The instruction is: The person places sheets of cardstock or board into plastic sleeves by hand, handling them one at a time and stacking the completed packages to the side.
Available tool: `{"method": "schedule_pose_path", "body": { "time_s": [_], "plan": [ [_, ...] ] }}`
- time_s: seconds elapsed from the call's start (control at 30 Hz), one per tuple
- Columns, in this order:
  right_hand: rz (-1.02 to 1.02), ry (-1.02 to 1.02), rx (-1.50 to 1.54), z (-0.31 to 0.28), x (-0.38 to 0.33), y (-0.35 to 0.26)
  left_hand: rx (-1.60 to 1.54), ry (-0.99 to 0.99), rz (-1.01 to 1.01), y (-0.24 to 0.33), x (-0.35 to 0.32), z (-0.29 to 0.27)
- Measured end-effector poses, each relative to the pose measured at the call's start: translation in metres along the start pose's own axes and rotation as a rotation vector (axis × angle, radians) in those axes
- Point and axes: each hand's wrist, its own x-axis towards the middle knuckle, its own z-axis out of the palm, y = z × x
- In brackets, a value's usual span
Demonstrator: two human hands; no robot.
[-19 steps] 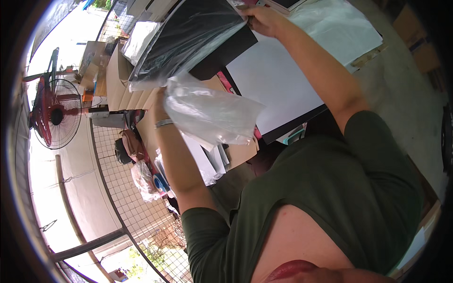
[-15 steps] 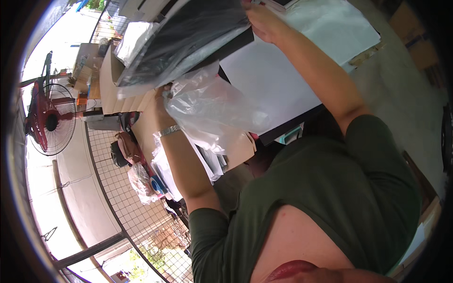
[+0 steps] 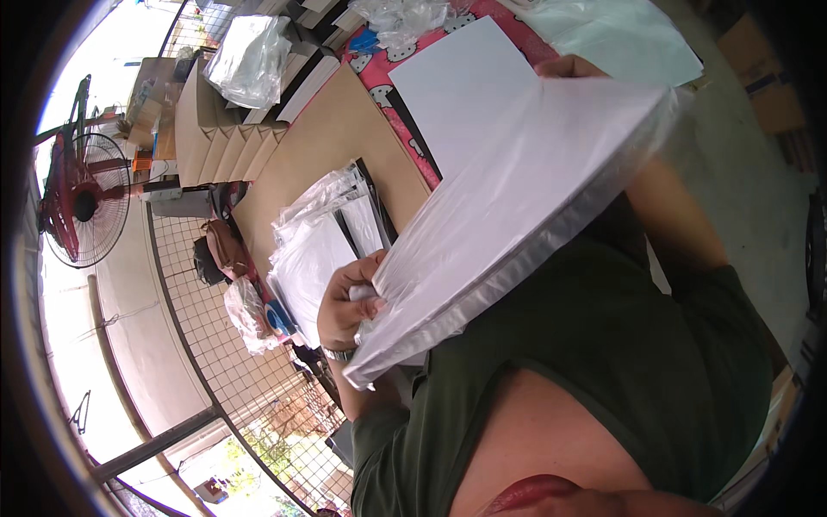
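**Flat white rectangular pack in clear plastic film (image 3: 525,189) tilted in front of a dark green shirt (image 3: 568,345)**

Clock directions run from the pack. It is raised nearest the chest. At 8 o'clock the bare left hand (image 3: 351,303) pinches its edge, thumb on top. At 1 o'clock the bare right hand (image 3: 568,66) meets the far edge; its fingertips are hidden, so how they close cannot be told. At 9 o'clock lies a pile of plastic-wrapped white sheets (image 3: 312,254), beside a flat brown cardboard panel (image 3: 336,116) at 10. At 11, a plain white rectangular sheet (image 3: 461,77) lies over a pink patterned cloth (image 3: 517,36). Farthest, at 9, stands a red fan with a round wire guard (image 3: 83,205).
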Motion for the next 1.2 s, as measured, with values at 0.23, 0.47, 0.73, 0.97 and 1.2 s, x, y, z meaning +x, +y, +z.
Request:
{"method": "schedule_pose_path", "body": {
  "time_s": [0.23, 0.47, 0.73, 0.97, 1.2],
  "plan": [
    [0.253, -0.166, -0.025, -0.015, 0.005, -0.017, -0.435, 0.239, 0.006, -0.048, 0.027, -0.056],
    [0.385, -0.312, 0.16, -0.091, 0.033, 0.05, -0.346, 0.344, -0.228, -0.116, 0.109, -0.117],
    [0.459, -0.294, -0.1, -0.108, 0.008, 0.068, -0.379, 0.455, -0.168, -0.157, 0.102, -0.069],
    [0.086, -0.095, -0.886, -0.072, -0.026, 0.094, 0.111, 0.526, -0.007, -0.186, 0.084, -0.061],
    [-0.42, -0.004, -1.241, 0.006, -0.02, 0.094, 0.439, 0.728, 0.274, -0.234, 0.058, -0.057]
  ]
}}
